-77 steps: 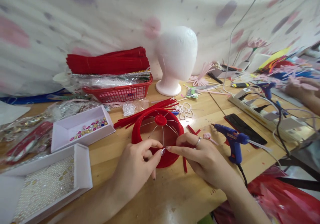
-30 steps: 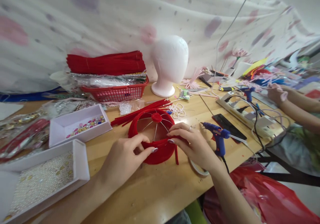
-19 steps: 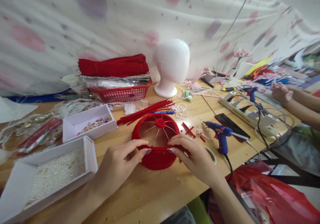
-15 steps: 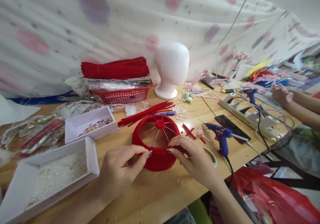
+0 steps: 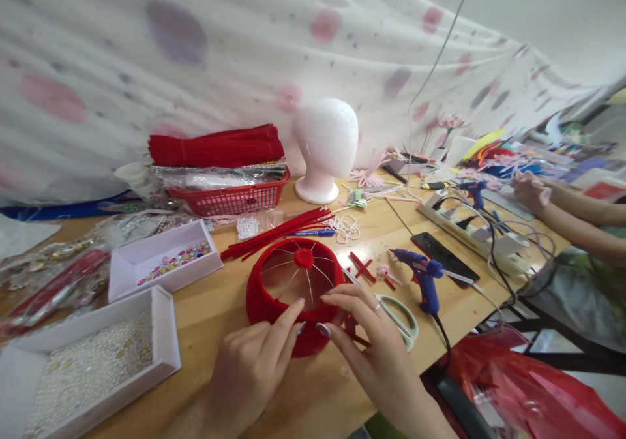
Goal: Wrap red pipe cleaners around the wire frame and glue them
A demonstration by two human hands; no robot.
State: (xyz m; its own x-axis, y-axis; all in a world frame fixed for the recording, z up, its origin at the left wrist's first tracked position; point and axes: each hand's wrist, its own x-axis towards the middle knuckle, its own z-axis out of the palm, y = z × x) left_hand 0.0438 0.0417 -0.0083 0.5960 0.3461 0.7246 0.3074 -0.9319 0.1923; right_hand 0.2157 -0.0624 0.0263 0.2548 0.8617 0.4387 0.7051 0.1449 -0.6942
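On wooden table (image 5: 215, 308), near front edge, centre: red ring frame (image 5: 293, 295), round, wrapped in red fuzzy stems, thin wire spokes meeting at a red hub (image 5: 304, 258) on top. Standing on its rim, open face up, axis roughly upright, tilted a little away. Directly ahead of both hands; near wall just beyond the fingertips.

Left hand (image 5: 254, 367): forefinger stretched onto the near rim, thumb beneath, other fingers curled; pinching the rim or only pressing on it, cannot tell. Right hand (image 5: 372, 348): fingers spread and half bent, tips on the rim's right near side, a loose red stem (image 5: 357, 336) passing under them; grip on it not clear. Both hands about equally close, meeting at the same spot on the rim.

Nearby: scissors (image 5: 398, 315) just right of the right hand; blue glue gun (image 5: 423, 276) further right. Left: white tray of pearls (image 5: 88, 361), tray of coloured gems (image 5: 166, 263). Behind: loose red stems (image 5: 274, 233), red basket (image 5: 229, 197), white foam head (image 5: 325, 145). Far right: another person's arm (image 5: 567, 214).
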